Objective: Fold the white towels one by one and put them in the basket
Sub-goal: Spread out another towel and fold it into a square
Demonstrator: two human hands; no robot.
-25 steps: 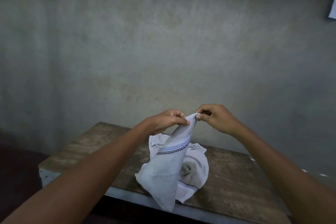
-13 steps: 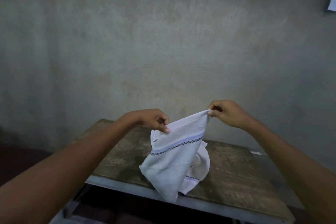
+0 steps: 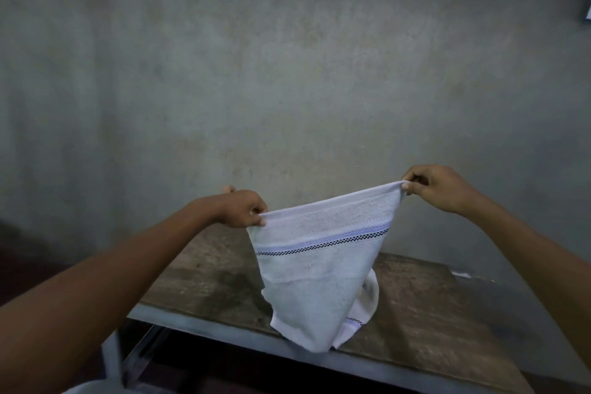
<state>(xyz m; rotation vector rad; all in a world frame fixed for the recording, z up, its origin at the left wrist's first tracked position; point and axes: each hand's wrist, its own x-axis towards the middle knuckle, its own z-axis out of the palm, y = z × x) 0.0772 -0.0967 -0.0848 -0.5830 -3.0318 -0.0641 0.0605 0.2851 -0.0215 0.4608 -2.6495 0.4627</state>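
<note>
Wooden table [image 3: 431, 313] bears a second towel [image 3: 371, 294] (half hidden behind held towel [image 3: 319, 265]).

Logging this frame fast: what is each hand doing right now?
Left hand: pinching the top left corner of the towel.
Right hand: pinching the top right corner of the towel.

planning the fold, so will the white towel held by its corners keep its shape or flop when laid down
Probably floppy: the white towel hangs limp and narrows below the edge stretched between the left hand and right hand. Likely light, since a pinch grip at each corner carries it. Its terry-like surface suggests little slipping.
</note>
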